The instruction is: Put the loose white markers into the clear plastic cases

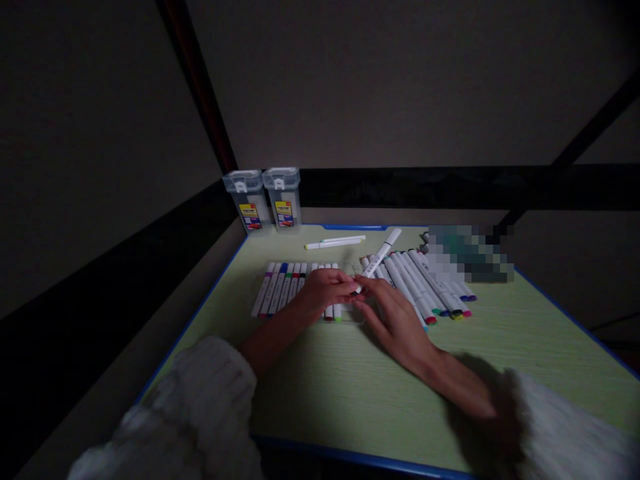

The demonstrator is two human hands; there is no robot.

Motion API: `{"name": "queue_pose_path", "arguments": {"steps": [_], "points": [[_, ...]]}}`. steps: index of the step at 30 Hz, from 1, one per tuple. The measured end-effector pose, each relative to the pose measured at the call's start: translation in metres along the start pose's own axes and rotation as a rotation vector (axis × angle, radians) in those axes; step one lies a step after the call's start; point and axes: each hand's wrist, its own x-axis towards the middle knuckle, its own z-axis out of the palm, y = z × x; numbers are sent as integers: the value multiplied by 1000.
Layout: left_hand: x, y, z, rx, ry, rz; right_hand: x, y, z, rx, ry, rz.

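We find bare table (350,400) near us; marker rows (287,283) and two upright boxes (265,200) crowd the far half.

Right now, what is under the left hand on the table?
The left hand lies over a row of markers in a clear tray. Coloured caps show left of it, and a few ends poke out below. The marker bodies beneath the palm are covered, so their count is unclear.

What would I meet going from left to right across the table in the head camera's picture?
Two clear lidded boxes at the back left → a neat row of markers → left hand → the white marker that both hands hold → right hand → a loose fan of markers.
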Motion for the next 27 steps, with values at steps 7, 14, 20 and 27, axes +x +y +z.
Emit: {"name": "queue_pose_path", "arguments": {"steps": [7, 14, 20, 27], "points": [[4, -8, -9, 151, -16, 22, 0, 1, -2, 68, -22, -3], [1, 4, -10, 295, -12, 48, 0, -1, -3, 83, -9, -31], [7, 7, -21, 268, -37, 90, -1, -1, -5, 15, -10, -85], [14, 10, -26, 71, 171, 185, -2, -5, -5, -22, -125, -213]]}}
